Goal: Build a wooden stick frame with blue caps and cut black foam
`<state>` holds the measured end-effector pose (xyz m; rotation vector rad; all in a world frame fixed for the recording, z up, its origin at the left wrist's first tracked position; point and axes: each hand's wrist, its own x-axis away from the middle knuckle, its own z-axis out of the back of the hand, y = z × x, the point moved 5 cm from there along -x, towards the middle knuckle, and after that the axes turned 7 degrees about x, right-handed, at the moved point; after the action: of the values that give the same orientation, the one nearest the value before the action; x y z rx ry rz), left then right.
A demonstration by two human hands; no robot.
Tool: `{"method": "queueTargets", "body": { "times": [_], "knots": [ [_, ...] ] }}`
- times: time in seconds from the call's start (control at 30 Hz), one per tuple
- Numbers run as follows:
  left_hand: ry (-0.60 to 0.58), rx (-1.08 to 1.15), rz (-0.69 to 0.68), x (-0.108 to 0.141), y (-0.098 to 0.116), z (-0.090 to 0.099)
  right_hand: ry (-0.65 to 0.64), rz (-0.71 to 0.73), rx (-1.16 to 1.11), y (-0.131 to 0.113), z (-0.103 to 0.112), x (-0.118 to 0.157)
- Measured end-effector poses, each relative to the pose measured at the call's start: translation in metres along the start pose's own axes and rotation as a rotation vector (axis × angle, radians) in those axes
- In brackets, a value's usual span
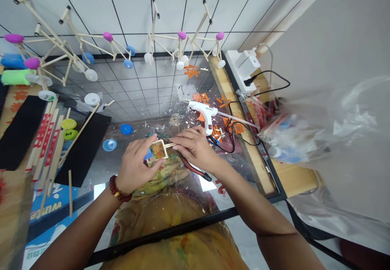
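My left hand (pixel 136 162) has its thumb and fingers around a small square frame of pale wooden sticks (pixel 166 151). At the frame's right side, my right hand (pixel 195 146) pinches thin wooden sticks (pixel 169 145) whose ends meet the frame; whether they are joined to it I cannot tell. Under my right hand lies a pair of pliers (pixel 195 169) with reddish-brown handles, its jaws mostly hidden. Just beyond that hand, a white glue gun (pixel 204 113) rests on the glass tabletop (pixel 134 103), a clear glue stick (pixel 237 119) protruding from its back.
Stick-built bicycle models (pixel 195 38) with pink seats line the tiled wall. Wooden sticks (pixel 50 140) and black sheets (pixel 87 148) lie at left, near blue bottle caps (pixel 109 144). Orange pieces (pixel 199 97) scatter by the glue gun. A power strip (pixel 242 71) and plastic bags (pixel 292 132) are at right.
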<state>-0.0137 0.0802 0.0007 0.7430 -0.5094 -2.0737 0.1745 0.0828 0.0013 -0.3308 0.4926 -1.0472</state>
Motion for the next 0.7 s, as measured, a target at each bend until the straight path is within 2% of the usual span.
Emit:
{"method": "queueTargets", "body": {
  "times": [0.2, 0.53, 0.7],
  "knots": [
    [0.007, 0.012, -0.007, -0.0004, -0.0002, -0.0001, -0.035, 0.002, 0.062, 0.0, -0.0025, 0.0016],
    [0.018, 0.036, -0.02, -0.0018, 0.0012, 0.0007, -0.02, 0.022, -0.019, 0.0002, -0.0042, 0.0025],
    [0.035, 0.097, -0.034, -0.0023, 0.0047, 0.0032, 0.027, 0.013, -0.099, -0.003, -0.0027, 0.0026]
  ]
}}
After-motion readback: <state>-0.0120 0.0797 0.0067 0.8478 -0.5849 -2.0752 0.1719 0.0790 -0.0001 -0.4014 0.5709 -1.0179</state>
